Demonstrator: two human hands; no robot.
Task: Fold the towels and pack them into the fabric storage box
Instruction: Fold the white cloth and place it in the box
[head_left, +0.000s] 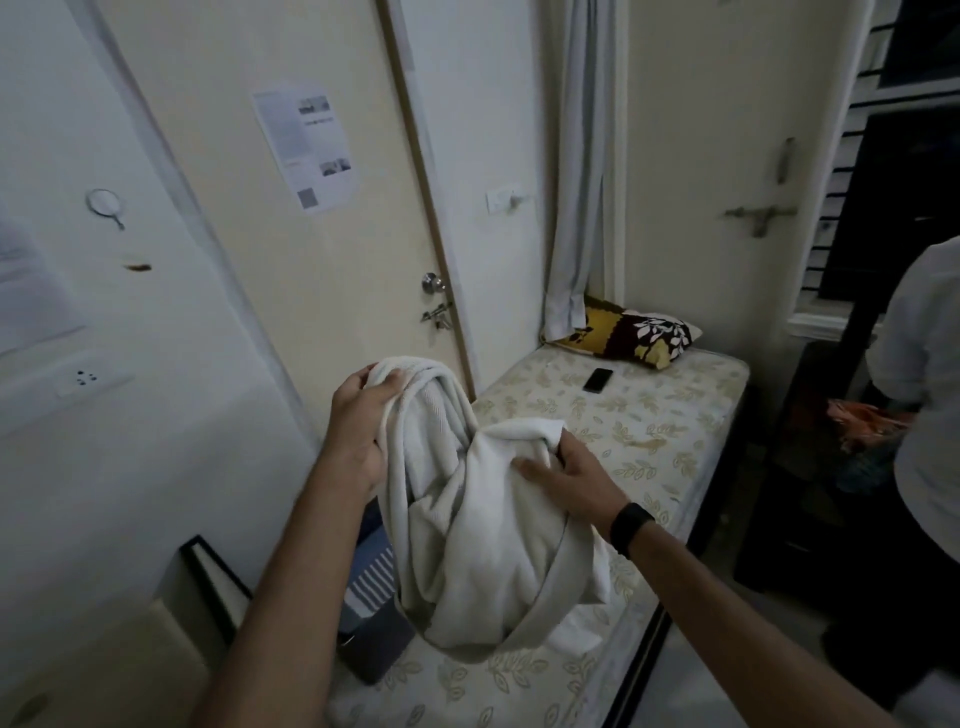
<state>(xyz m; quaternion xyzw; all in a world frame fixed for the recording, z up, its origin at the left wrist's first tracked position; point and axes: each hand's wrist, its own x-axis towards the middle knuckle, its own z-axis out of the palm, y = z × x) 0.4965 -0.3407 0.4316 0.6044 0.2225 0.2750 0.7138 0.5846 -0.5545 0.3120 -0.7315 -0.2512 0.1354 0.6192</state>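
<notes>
Your left hand (361, 421) and right hand (563, 470) each clutch a bunched fold of the white towel (467, 519), held above the mattress (649, 441) edge; the dark storage box (371, 623) sits below, open bedding stretching toward the pillow (631, 335).

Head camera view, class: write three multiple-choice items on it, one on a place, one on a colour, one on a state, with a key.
1. Where does the phone lie?
A. on the mattress
B. on the floor
C. in a hand

2. What colour is the held towel?
A. red
B. white
C. black

3. How is the towel?
A. neatly folded
B. bunched between both hands
C. spread flat

Key: 1 A, it lies near the pillow; 2 B, pale cloth; 3 B, left hand and right hand grip its crumpled folds.
</notes>
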